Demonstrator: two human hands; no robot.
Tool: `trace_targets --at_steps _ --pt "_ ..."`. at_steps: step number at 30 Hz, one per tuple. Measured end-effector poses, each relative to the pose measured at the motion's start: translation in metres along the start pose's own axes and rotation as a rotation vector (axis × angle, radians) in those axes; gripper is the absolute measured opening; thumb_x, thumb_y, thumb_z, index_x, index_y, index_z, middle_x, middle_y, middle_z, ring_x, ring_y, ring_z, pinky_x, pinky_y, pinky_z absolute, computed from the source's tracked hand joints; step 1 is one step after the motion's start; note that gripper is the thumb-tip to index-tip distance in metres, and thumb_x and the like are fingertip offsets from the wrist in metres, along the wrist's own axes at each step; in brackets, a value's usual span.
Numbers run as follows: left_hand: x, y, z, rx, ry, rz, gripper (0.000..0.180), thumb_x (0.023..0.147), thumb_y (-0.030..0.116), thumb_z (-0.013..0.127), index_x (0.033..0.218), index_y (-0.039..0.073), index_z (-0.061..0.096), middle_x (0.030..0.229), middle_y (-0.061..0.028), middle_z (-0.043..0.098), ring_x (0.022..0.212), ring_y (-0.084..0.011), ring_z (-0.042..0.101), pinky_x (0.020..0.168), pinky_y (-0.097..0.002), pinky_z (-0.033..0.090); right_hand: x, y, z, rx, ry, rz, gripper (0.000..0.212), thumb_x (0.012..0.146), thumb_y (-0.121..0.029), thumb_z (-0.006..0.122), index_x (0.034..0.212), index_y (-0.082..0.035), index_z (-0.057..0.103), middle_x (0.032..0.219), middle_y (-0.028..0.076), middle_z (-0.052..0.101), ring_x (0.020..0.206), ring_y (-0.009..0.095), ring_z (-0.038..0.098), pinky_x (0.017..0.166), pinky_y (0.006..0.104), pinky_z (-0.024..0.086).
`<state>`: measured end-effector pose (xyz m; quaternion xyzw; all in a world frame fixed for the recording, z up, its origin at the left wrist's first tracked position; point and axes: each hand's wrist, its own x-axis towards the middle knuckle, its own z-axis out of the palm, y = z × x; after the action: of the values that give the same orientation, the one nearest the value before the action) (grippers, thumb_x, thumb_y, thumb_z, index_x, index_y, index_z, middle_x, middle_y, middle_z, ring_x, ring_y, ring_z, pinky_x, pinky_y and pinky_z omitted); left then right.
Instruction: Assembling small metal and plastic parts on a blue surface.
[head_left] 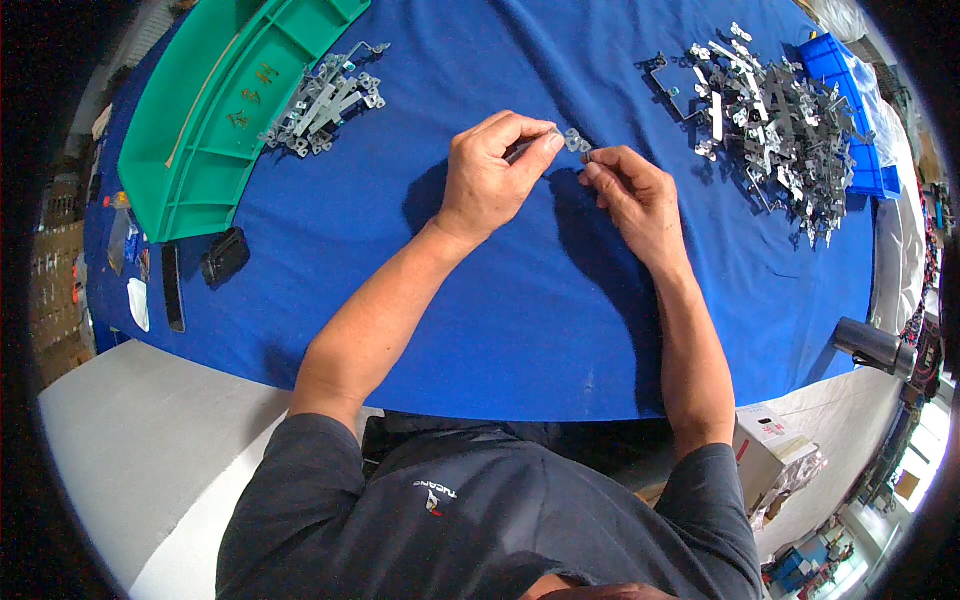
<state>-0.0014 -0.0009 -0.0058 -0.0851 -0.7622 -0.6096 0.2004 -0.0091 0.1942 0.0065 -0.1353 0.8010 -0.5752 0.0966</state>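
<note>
Blue cloth covered the tabletop [500, 330] I watched from afar through the head camera. Across its far left corner lay a green tray [150, 190] with inner dividers. Toward the far right corner I saw a loose heap of silver and dark metal parts [765, 120], a blue bin [826, 62] just behind it. A smaller silver pile [325, 105] lay just beside the tray. Between the piles, well in from the near edge, the left hand [500, 170] pinched a small metal bracket [572, 140] between thumb and forefinger. The right hand [632, 195] had its fingertips drawn together by the bracket's outer end; whether they gripped it or something tinier, I could not tell.
</note>
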Motion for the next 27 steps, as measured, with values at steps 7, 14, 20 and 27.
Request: trace_targets --at_steps 7,14,20,27 --pt "0.0 0.0 0.0 0.011 -0.016 -0.025 0.012 0.086 0.01 0.074 0.088 -0.001 0.07 0.078 -0.0086 0.069 0.065 -0.0126 0.063 0.058 -0.0273 0.05 0.0 -0.003 0.001 -0.02 0.024 0.009 0.013 0.096 -0.014 0.064 0.102 -0.002 0.067 0.074 0.001 0.066 0.064 0.007 0.058 0.056 0.0248 0.046" --pt "0.0 0.005 -0.002 0.124 -0.082 0.031 0.011 0.086 0.009 0.074 0.093 0.0 0.072 0.08 -0.0073 0.069 0.07 -0.0108 0.063 0.06 -0.026 0.049 0.0 -0.003 0.002 0.04 0.032 0.061 0.013 0.097 -0.014 0.064 0.103 -0.002 0.066 0.074 0.001 0.065 0.064 0.006 0.058 0.055 0.0239 0.047" --pt "0.0 0.008 -0.001 0.157 -0.148 0.073 0.011 0.084 0.009 0.075 0.09 0.0 0.072 0.078 -0.0083 0.069 0.067 -0.0142 0.064 0.059 -0.0277 0.048 0.002 0.002 0.007 0.202 0.053 -0.054 0.014 0.096 -0.01 0.064 0.107 -0.001 0.064 0.08 0.003 0.064 0.063 0.006 0.057 0.054 0.0236 0.047" --pt "-0.001 0.008 -0.001 0.141 -0.222 0.1 0.01 0.084 0.009 0.075 0.09 0.001 0.073 0.078 -0.008 0.068 0.066 -0.0133 0.062 0.059 -0.0274 0.048 0.002 0.003 0.0 0.146 0.146 -0.002 0.013 0.099 -0.015 0.06 0.098 -0.001 0.061 0.074 0.0 0.057 0.057 0.005 0.05 0.051 0.0217 0.042"
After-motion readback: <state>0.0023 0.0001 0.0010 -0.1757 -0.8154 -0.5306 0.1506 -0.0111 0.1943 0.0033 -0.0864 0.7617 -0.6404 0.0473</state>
